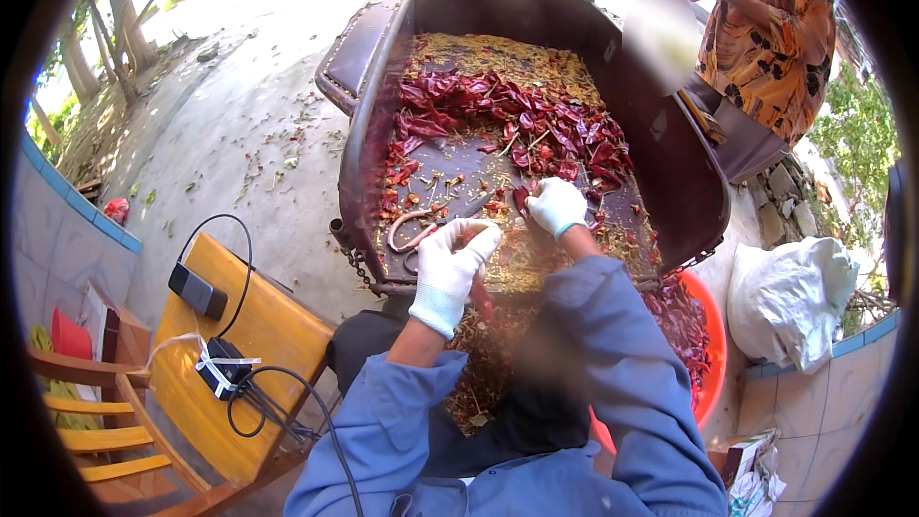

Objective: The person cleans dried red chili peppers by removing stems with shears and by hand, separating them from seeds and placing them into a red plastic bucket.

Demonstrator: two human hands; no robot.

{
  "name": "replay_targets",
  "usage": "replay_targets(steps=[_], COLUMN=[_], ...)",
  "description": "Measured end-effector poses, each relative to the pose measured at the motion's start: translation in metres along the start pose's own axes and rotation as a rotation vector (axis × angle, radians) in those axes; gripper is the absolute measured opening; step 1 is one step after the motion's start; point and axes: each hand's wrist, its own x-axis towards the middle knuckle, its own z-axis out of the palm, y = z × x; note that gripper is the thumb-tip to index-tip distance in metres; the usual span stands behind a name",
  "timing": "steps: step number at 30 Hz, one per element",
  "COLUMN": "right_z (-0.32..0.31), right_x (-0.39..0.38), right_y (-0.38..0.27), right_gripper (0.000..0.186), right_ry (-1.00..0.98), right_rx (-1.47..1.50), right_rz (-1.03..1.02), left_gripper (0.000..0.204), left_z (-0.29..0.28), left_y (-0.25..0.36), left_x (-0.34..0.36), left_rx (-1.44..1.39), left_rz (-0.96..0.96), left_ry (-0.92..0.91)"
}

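My left hand (456,266), in a white glove, has thumb and fingers pinched together above the cart's near edge. What it holds, if anything, I cannot make out; a blurred red shape (482,303) shows just below it. My right hand (557,207), also gloved, is closed with a dried red chili (521,201) at its fingertips. Scissors with pinkish handles (406,230) lie beside my left hand, partly covered by it. Beyond both hands, a heap of dried red chilies (507,115) spreads across the dark metal cart bed (464,165), among loose seeds and stems.
An orange-red tub (713,349) of chilies stands at my right, near a white sack (793,299). On my left is a wooden chair (273,325) carrying black devices and cables. Another person in a patterned orange top (771,38) stands beyond the cart's right wall (670,148).
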Motion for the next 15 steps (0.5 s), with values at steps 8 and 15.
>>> replay_targets(steps=[8, 15], right_z=[0.0, 0.004], right_x=[-0.02, -0.012], right_y=[-0.01, -0.017], right_gripper=[0.034, 0.037], right_ry=[0.156, 0.037], right_rx=[0.014, -0.14], right_rz=[-0.033, -0.067], left_gripper=[0.015, 0.015], left_z=[0.001, 0.002], left_y=[0.002, 0.005], left_x=[-0.003, -0.003], left_rx=[-0.004, 0.032], left_rz=[0.02, 0.011], left_ry=[0.032, 0.014])
